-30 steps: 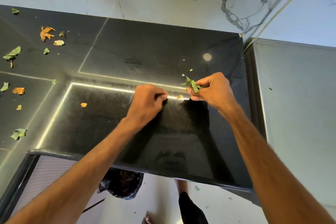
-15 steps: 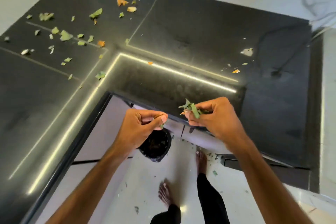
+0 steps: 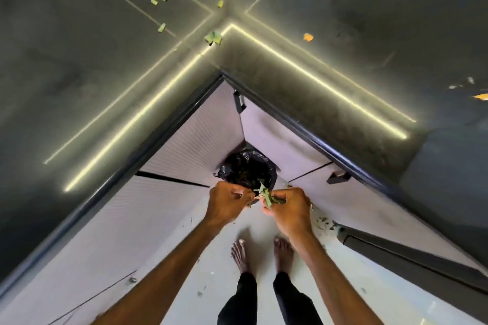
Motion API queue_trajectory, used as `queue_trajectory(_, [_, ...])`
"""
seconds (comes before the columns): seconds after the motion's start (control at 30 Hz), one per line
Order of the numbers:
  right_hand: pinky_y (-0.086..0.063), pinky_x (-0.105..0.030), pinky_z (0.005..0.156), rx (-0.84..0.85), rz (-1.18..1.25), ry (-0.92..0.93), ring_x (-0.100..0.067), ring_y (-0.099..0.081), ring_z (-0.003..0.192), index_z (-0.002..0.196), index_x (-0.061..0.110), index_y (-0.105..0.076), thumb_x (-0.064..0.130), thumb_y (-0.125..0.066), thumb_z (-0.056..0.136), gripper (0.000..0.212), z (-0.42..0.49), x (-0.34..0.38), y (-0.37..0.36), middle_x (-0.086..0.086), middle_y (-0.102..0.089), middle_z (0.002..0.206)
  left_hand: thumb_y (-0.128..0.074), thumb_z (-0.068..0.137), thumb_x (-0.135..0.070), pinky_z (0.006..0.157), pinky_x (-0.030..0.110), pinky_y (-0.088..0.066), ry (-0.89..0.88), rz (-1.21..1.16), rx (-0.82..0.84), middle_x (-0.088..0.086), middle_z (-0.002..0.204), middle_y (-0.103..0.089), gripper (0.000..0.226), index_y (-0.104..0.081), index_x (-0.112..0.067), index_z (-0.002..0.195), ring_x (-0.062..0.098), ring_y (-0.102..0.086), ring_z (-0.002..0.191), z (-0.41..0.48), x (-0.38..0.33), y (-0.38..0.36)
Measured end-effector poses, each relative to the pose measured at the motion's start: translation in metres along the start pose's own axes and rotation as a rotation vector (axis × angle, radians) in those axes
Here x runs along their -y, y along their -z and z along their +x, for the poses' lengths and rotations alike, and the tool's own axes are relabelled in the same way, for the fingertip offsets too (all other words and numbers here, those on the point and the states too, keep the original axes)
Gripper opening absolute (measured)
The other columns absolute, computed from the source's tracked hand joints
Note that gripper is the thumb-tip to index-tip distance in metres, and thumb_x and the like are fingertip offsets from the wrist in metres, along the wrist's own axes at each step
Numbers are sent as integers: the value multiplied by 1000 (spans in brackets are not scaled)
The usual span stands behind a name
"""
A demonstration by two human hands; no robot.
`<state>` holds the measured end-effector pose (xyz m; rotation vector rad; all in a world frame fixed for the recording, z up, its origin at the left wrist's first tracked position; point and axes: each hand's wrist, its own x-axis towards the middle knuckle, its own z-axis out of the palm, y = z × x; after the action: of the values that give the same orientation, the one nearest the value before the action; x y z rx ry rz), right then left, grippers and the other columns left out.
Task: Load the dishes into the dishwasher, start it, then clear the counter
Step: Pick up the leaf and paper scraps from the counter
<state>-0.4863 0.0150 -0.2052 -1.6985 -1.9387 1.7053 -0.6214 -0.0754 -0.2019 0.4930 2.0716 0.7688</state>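
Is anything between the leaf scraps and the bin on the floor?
Nothing visible. The right hand pinches the scraps above the near rim of the bin, whose black liner lies open. The left hand is close beside them.

— Anything worn on the arms?
— Nothing but bare limb: left hand (image 3: 227, 204), right hand (image 3: 290, 212), wrists and forearms (image 3: 169, 272), uncovered all the way back from the fingers to the lower edge.
— And beneath the fingers?
— Two bare feet (image 3: 240, 254), toes uncovered, straight under the fingertips and a little nearer.
— Legs?
— Black trousers (image 3: 287, 303), plain dark cloth, slim in the leg, hems stopping at the ankles just behind the feet; one leg under the left fingers, the other under the right.
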Motion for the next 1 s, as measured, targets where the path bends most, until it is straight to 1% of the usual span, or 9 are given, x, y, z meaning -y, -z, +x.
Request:
queue_trajectory(0.07, [-54, -25, 57, -19, -91, -28, -5, -65, 66, 75, 13, -80, 11, -90, 68, 12, 37, -29, -18, 12, -65, 59, -82, 82, -26, 56, 9, -47, 49, -22, -64, -1, 83, -77, 17, -80, -11, 91, -5, -62, 60, 36, 15, -24])
queue_trajectory(0.17, [-37, -29, 53, -57, -252, -11, -10, -59, 67, 63, 6, -74, 9, -86, 66, 13, 88, -55, -41, 7, -58, 52, -75, 87, -28, 67, 26, -49, 24, 75, -39, 13, 90, -77, 23, -79, -7, 89, 14, -70, 77, 87, 31, -54])
queue_trajectory(0.37, [-56, -33, 85, 104, -368, -53, -26, -68, 94, 96, 7, -77, 17, -68, 89, 15, 164, -79, -74, -8, -72, 94, -54, 68, -34, 60, 29, -48, 22, 121, -88, 6, 69, -74, 31, -75, -11, 67, 17, -69, 68, 152, 70, -81])
queue_trajectory(0.43, [-55, -31, 80, 127, -412, -30, -26, -69, 95, 94, 6, -76, 18, -66, 89, 16, 178, -78, -82, -12, -74, 97, -57, 72, -29, 60, 25, -43, 28, 116, -91, 8, 72, -74, 29, -76, -8, 70, 14, -66, 68, 162, 73, -80])
queue_trajectory(0.57, [-40, -33, 53, 97, -491, 26, -19, -66, 74, 72, 0, -72, 9, -69, 78, 12, 193, -67, -93, -11, -69, 70, -62, 88, -7, 63, 15, -29, 41, 171, -89, 16, 84, -74, 17, -74, 0, 78, 26, -69, 86, 180, 80, -73])
queue_trajectory(0.77, [-44, -35, 72, 218, -553, 90, -19, -55, 81, 69, 16, -57, 2, -59, 82, 19, 192, -51, -94, -5, -68, 88, -52, 92, 1, 99, 24, -39, 66, 216, -29, 15, 121, -69, 30, -70, -2, 116, 26, -61, 119, 185, 72, -60])
queue_trajectory(0.83, [-42, -26, 64, 218, -521, 95, -17, -52, 83, 69, 18, -56, 0, -57, 83, 23, 189, -48, -92, 0, -63, 76, -52, 92, 0, 91, 27, -39, 52, 255, -12, 16, 117, -71, 26, -71, -1, 109, 29, -61, 116, 182, 68, -57])
queue_trajectory(0.9, [-28, -19, 50, 232, -520, 94, -15, -43, 80, 59, 21, -36, -4, -51, 81, 35, 184, -45, -89, 12, -37, 61, -53, 91, -2, 75, 26, -34, 32, 309, 1, 17, 109, -71, 19, -70, -6, 96, 32, -62, 111, 179, 66, -54])
queue_trajectory(1.0, [-26, -20, 54, 250, -489, 35, -14, -42, 80, 61, 19, -35, -6, -45, 77, 32, 181, -44, -85, 13, -37, 63, -52, 91, -1, 84, 25, -34, 44, 307, 4, 15, 119, -69, 25, -70, -11, 105, 30, -59, 117, 174, 64, -49])
